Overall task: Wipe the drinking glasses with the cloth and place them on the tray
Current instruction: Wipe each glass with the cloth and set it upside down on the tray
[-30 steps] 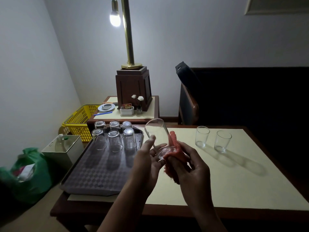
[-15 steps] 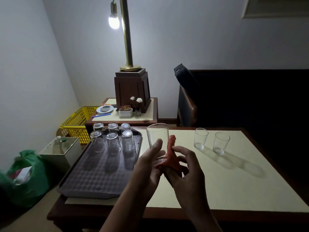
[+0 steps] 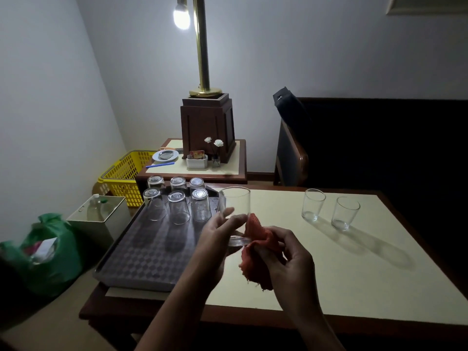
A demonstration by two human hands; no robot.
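Observation:
My left hand (image 3: 217, 239) grips a clear drinking glass (image 3: 235, 206) upright above the table, fingers curled round its lower part. My right hand (image 3: 286, 259) holds a red cloth (image 3: 258, 239) pressed against the glass's right side and base. A grey tray (image 3: 141, 259) lies on the table's left part with several glasses (image 3: 178, 206) standing upside down at its far end. Two more glasses, one (image 3: 312, 205) and another (image 3: 345, 214), stand upright on the cream table top to the right.
The table (image 3: 354, 262) has a dark wood rim. Behind it stand a side table with a lamp base (image 3: 207, 127), a small dish and flowers. A yellow basket (image 3: 124, 173), a white bin (image 3: 98, 219) and a green bag (image 3: 48, 252) sit on the floor to the left; a dark chair (image 3: 291, 148) stands behind.
The glass went from tilted left to upright. The cloth moved from the glass's base up along its right side, then spread lower over the base.

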